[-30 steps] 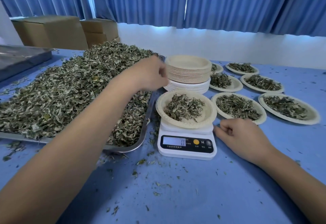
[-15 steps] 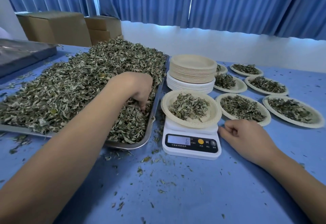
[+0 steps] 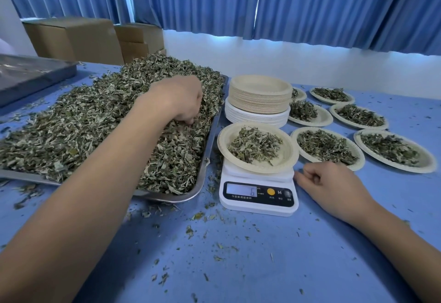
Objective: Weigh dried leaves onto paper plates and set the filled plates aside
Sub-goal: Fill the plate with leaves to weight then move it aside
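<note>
On a blue table (image 3: pixel 262 255) strewn with crumbs of leaf, a person's left hand (image 3: pixel 177 98) dips into a heap of dried leaves (image 3: pixel 95 123) piled on a shallow metal tray (image 3: pixel 202 166), its fingers curled down and bunched on a pinch of the crisp, grey-green flakes. Just right of the tray, a round, ridged paper plate (image 3: pixel 285 157) with a small mound of leaves sits on a white digital scale (image 3: pixel 259 197) whose display shows 6. The right hand (image 3: pixel 331 183) rests on the table beside the scale, loosely curled and holding nothing. A tall stack of empty plates (image 3: pixel 259 95) stands behind the scale, and filled plates (image 3: pixel 327 147) lie in rows to the right. Cardboard boxes (image 3: pixel 71 37) and pleated blue curtains (image 3: pixel 310 4) form the backdrop.
</note>
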Demonstrator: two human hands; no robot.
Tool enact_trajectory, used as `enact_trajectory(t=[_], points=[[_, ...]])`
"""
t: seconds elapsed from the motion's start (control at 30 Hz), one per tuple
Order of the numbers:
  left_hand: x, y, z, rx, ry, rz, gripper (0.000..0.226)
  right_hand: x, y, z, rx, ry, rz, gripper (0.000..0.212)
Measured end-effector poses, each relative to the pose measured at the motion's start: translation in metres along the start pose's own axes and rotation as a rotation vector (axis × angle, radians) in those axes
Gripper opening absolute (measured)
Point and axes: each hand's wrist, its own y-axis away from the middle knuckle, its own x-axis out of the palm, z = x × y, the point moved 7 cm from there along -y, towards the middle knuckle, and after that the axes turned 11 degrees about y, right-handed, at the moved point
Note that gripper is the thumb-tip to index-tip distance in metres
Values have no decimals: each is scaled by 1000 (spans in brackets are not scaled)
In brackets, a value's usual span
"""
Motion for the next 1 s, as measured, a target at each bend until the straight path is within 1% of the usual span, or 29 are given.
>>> enact_trajectory(t=[0.07, 0.17, 0.23, 0.3, 0.4, 0.5, 0.57, 0.63, 0.73, 0.83, 0.9, 0.97, 1.0], points=[[-2, -2, -3, 26, 43, -34, 14, 0, 0, 0, -3, -8, 1, 54], [3, -2, -6, 40, 93, -4, 13, 0, 0, 0, -7, -11, 1, 54], [2, -1, -9, 71, 156, -23, 16, -1, 0, 1, -10, -12, 3, 54], [-2, 1, -16, 145, 278, -71, 19, -1, 0, 1, -11, -14, 6, 54], [2, 9, -40, 287, 422, -128, 15, -2, 0, 2, -13, -22, 2, 54], [20, 16, -66, 415, 535, -44, 11, -2, 1, 3, -9, -17, 1, 53], [27, 16, -71, 423, 619, 28, 14, -1, 0, 2, 0, -11, 11, 53], [23, 13, -65, 405, 666, 11, 17, 0, 0, 1, 0, -11, 16, 53], [14, 8, -46, 345, 570, -53, 19, 0, 0, 2, -5, -13, 19, 53], [18, -3, -18, 179, 335, -30, 17, 0, 1, 1, -4, -15, 26, 52], [33, -6, -2, 76, 204, 63, 15, 0, 1, 1, 1, -17, 32, 52], [53, -4, 6, 33, 117, 189, 9, 0, 1, 1, 5, -19, 34, 52], [62, -2, 8, 22, 89, 231, 10, 0, 1, 1, 3, -20, 32, 52]])
